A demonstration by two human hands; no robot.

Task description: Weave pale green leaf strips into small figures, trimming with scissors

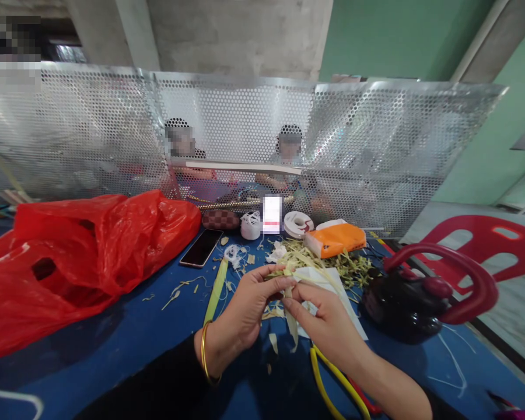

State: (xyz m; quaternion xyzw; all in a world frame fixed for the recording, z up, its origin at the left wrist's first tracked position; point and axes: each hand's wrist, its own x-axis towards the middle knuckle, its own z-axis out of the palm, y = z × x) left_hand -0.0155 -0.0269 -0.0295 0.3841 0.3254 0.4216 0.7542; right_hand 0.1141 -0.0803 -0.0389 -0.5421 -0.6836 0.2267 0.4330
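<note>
My left hand is closed, thumb and fingers pinching a pale green leaf strip whose loose end hangs below. From the right, my right hand grips the same strip, its thumb and forefinger close to the left fingertips. My fingers hide part of the strip. Behind my hands lies a pile of dry green leaf scraps, partly on a white sheet. A longer flat green leaf strip rests beside my left hand. Yellow handles of a tool show beneath my right forearm.
On the blue table are a red plastic bag, a phone, white string, a tape roll, an orange packet and a dark kettle. A perforated metal screen stands behind, with two people beyond. A red chair is right.
</note>
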